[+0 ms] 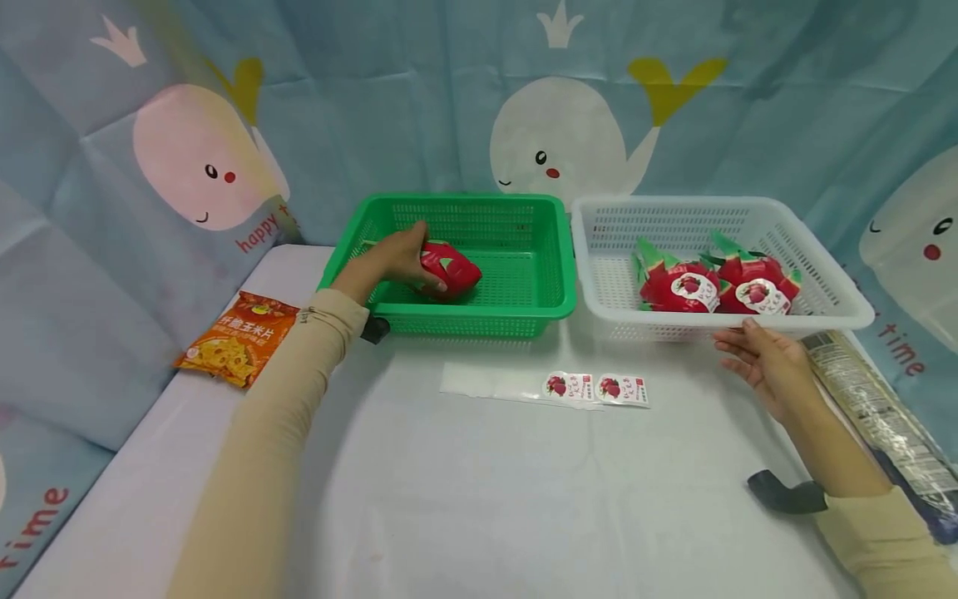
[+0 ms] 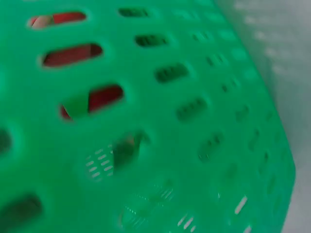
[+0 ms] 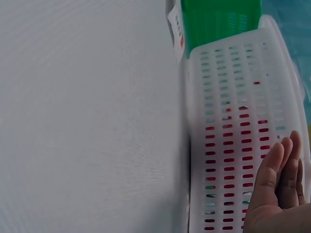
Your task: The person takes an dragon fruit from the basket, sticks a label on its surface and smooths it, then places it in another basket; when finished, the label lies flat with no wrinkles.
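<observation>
In the head view my left hand [image 1: 404, 259] reaches into the green basket [image 1: 560, 274] and grips a red dragon fruit [image 1: 458, 270] that carries green leaf tips. Through the slots of the green wall [image 2: 160, 111], bits of red show in the left wrist view; the hand itself is hidden there. My right hand [image 1: 771, 366] is at the front rim of the white basket [image 1: 831, 316], fingers fairly straight and holding nothing. Inside that basket lie two more dragon fruits, a left one [image 1: 662, 289] and a right one [image 1: 741, 270], both bearing round white labels.
A sticker strip [image 1: 524, 387] with two printed labels [image 1: 621, 388] lies in front of the baskets. An orange snack bag [image 1: 243, 337] is at the left, a long clear-and-gold package [image 1: 876, 399] at the right. A patterned blue curtain [image 1: 419, 100] hangs behind.
</observation>
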### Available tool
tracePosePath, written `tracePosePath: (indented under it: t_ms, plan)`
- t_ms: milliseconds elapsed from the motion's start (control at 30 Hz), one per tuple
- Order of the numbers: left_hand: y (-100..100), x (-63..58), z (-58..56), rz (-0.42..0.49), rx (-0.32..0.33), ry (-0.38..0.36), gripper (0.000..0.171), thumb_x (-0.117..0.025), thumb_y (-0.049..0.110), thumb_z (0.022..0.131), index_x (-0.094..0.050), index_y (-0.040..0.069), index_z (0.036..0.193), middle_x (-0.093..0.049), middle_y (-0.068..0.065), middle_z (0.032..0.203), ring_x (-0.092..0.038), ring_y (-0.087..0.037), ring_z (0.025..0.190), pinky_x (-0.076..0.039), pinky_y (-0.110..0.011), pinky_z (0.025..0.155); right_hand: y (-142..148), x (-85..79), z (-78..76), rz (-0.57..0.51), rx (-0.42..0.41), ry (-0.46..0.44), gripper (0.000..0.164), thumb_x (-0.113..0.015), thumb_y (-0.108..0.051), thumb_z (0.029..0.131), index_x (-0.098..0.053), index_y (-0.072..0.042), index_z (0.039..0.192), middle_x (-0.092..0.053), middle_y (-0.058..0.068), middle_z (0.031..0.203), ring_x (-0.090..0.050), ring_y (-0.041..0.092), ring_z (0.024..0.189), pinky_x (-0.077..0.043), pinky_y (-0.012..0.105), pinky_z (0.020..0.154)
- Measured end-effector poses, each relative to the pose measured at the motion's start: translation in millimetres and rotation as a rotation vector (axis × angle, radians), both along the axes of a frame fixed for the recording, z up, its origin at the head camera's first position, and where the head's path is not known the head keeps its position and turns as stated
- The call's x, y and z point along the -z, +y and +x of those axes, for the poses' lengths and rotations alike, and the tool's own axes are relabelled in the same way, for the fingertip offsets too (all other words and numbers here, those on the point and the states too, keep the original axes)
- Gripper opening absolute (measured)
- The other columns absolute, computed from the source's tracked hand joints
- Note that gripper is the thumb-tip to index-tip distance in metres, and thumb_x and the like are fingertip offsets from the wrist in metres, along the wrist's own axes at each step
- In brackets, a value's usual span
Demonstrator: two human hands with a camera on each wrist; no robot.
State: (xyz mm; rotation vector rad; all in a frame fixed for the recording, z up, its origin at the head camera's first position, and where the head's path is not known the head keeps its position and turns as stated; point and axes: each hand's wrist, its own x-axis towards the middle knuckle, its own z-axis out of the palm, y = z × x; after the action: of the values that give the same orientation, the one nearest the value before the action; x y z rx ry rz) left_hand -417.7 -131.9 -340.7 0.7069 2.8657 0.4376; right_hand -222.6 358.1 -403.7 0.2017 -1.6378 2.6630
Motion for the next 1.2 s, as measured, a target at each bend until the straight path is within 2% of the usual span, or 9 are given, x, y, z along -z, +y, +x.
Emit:
tracePosePath:
  t_ms: [233,500,600,733,800,867,1000,1100,1200]
  plan:
    - [2,1.2,3.2,-0.071,-0.035,0.077,0.085,-0.076,0.046,0.068,-0.04,0.005,0.132,-0.053,-0.015,0.121,-0.049,-0.03,0.108,-0.046,-0.045,0.088,-2,-3.2,0.0,-0.083,0.029,-0.035,0.021,-0.046,-0.011,0.095,-0.065,-0.003,0.099,-0.072,0.008,0.092,-0.07,0.018,0.083,-0.056,0.029,0.068]
    - [-1,3.4,13.5,-0.012,-0.057,0.146,0.083,-0.081,0.041,0.063,-0.042,0.002,0.125,-0.053,-0.017,0.12,-0.041,-0.033,0.109,-0.042,-0.045,0.087,-8,-0.3,-0.1,-0.053,0.038,-0.034,0.02,-0.047,-0.011,0.095,-0.065,-0.003,0.097,-0.072,0.007,0.091,-0.07,0.016,0.083,-0.056,0.027,0.068]
    - [-4,-4.9,18.7,0.053,-0.074,0.153,0.083,-0.081,0.038,0.063,-0.041,0.002,0.127,-0.05,-0.016,0.123,-0.036,-0.033,0.115,-0.045,-0.046,0.085,-8,1.2,-0.4,-0.054,0.034,-0.036,0.021,-0.047,-0.011,0.095,-0.065,-0.003,0.096,-0.072,0.007,0.091,-0.07,0.016,0.083,-0.056,0.027,0.068]
    - [-3,-28.5,32.6,0.176,-0.078,0.193,0.083,-0.082,0.035,0.064,-0.041,0.002,0.128,-0.048,-0.016,0.124,-0.033,-0.033,0.119,-0.048,-0.047,0.083,-8,2.4,0.8,-0.051,0.057,-0.047,0.019,-0.049,-0.013,0.094,-0.066,-0.004,0.096,-0.072,0.006,0.09,-0.07,0.016,0.082,-0.056,0.026,0.068]
    - [-1,-41.6,47.1,0.231,-0.063,0.235,0.083,-0.082,0.034,0.064,-0.041,0.003,0.129,-0.049,-0.015,0.125,-0.034,-0.032,0.119,-0.049,-0.046,0.082,-8,3.5,2.2,-0.041,0.065,-0.053,0.019,-0.049,-0.013,0.094,-0.065,-0.004,0.097,-0.072,0.006,0.09,-0.07,0.016,0.082,-0.056,0.026,0.068]
    - [5,-53.2,69.8,0.282,-0.028,0.29,0.083,-0.084,0.034,0.062,-0.043,0.002,0.127,-0.05,-0.015,0.123,-0.035,-0.031,0.117,-0.05,-0.045,0.081,-7,4.8,3.6,-0.027,0.071,-0.055,0.018,-0.049,-0.014,0.094,-0.065,-0.005,0.098,-0.072,0.005,0.09,-0.07,0.015,0.082,-0.055,0.026,0.068]
    - [25,-60.6,133.7,0.323,0.084,0.414,0.084,-0.085,0.035,0.058,-0.046,0.003,0.124,-0.053,-0.012,0.121,-0.041,-0.026,0.113,-0.05,-0.04,0.078,-7,5.6,5.3,-0.007,0.09,-0.047,0.018,-0.05,-0.015,0.093,-0.064,-0.005,0.098,-0.072,0.004,0.091,-0.07,0.014,0.082,-0.055,0.025,0.067]
    - [45,-44.9,185.0,0.302,0.146,0.45,0.085,-0.086,0.041,0.055,-0.047,0.005,0.121,-0.055,-0.008,0.116,-0.044,-0.021,0.108,-0.051,-0.033,0.075,-3,7.6,2.1,0.006,0.109,-0.049,0.018,-0.053,-0.018,0.092,-0.064,-0.006,0.099,-0.072,0.004,0.091,-0.07,0.014,0.081,-0.056,0.025,0.067]
    - [65,-13.7,224.4,0.256,0.182,0.44,0.085,-0.083,0.05,0.053,-0.049,0.007,0.117,-0.056,-0.003,0.11,-0.045,-0.015,0.101,-0.049,-0.027,0.075,-2,4.4,-0.2,-0.021,0.099,-0.064,0.019,-0.055,-0.02,0.091,-0.064,-0.005,0.099,-0.072,0.005,0.09,-0.07,0.015,0.081,-0.056,0.026,0.066]
